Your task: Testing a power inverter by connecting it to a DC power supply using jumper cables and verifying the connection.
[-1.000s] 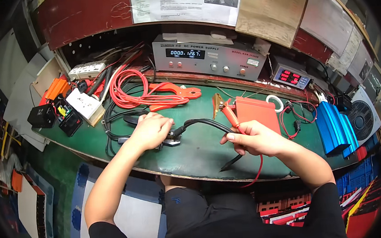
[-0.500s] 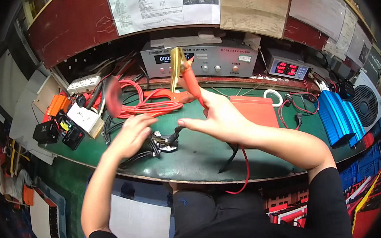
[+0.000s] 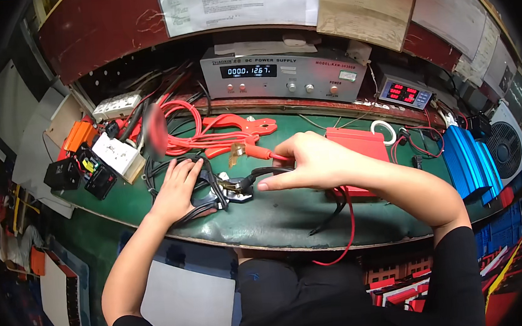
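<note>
My left hand (image 3: 177,191) lies flat on a bundle of black cable (image 3: 205,195) on the green bench, fingers spread, pressing it down. My right hand (image 3: 307,162) holds a red-handled probe clip (image 3: 254,153) with a brass tip, its point aimed left just above a black plug (image 3: 238,188) with metal pins at the end of the cable. A thin red lead (image 3: 348,217) runs from the probe under my right wrist and over the bench edge.
A grey bench power supply (image 3: 285,78) with a lit display stands at the back. Coiled red cables and large red clamps (image 3: 222,132) lie in front of it. A red box (image 3: 358,149), a small red-digit meter (image 3: 406,93), blue heat sinks (image 3: 469,159), white and black adapters (image 3: 98,163) surround.
My right hand, which had lifted the red probe high toward the power supply, has come down so its tip is at the black plug. The left hand stays on the cable.
</note>
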The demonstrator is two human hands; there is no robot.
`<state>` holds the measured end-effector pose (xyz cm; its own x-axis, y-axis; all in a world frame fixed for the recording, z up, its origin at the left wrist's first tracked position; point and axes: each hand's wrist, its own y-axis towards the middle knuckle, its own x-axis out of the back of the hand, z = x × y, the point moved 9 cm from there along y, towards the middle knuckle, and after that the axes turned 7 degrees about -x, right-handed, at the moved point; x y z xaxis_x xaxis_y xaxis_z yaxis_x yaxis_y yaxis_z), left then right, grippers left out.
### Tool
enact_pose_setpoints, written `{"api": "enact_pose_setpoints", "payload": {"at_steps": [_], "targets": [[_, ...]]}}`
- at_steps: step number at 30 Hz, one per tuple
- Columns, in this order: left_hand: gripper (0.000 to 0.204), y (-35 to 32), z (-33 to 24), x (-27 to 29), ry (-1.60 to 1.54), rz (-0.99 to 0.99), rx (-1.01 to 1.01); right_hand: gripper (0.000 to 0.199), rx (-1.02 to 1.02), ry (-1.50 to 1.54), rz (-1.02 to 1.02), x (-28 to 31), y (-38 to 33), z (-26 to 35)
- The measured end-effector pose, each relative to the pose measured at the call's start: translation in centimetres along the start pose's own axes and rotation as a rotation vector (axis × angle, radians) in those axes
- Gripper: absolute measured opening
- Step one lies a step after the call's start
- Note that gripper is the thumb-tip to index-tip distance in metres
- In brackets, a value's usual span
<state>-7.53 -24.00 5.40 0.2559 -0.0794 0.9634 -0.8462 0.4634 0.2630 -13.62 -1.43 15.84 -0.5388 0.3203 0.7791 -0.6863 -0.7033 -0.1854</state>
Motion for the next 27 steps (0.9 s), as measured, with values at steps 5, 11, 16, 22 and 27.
{"api": "enact_pose_setpoints", "payload": {"at_steps": [5,11,16,22,27], "targets": [[0.099,-0.1,0.1,0.6,-0.010,-0.127,-0.084,0.036,0.209,-0.098,-0.252,0.5,0.5,1.3],[0.088,-0.3,0.6,0.3,-0.004,-0.125,-0.075,0.026,0.239,-0.190,-0.167,-0.6,0.2,2.9],[0.086,-0.2,0.1,1.2,0.009,-0.177,-0.084,0.029,0.208,-0.182,-0.170,-0.3,0.6,2.8],[0.092,-0.2,-0.1,1.2,-0.004,-0.174,-0.052,0.029,0.129,-0.042,-0.067,0.0,0.1,2.0],[0.098,-0.4,0.0,0.8,-0.031,-0.135,-0.014,0.032,0.197,0.410,-0.413,5.2,-2.8,-2.2]]}}
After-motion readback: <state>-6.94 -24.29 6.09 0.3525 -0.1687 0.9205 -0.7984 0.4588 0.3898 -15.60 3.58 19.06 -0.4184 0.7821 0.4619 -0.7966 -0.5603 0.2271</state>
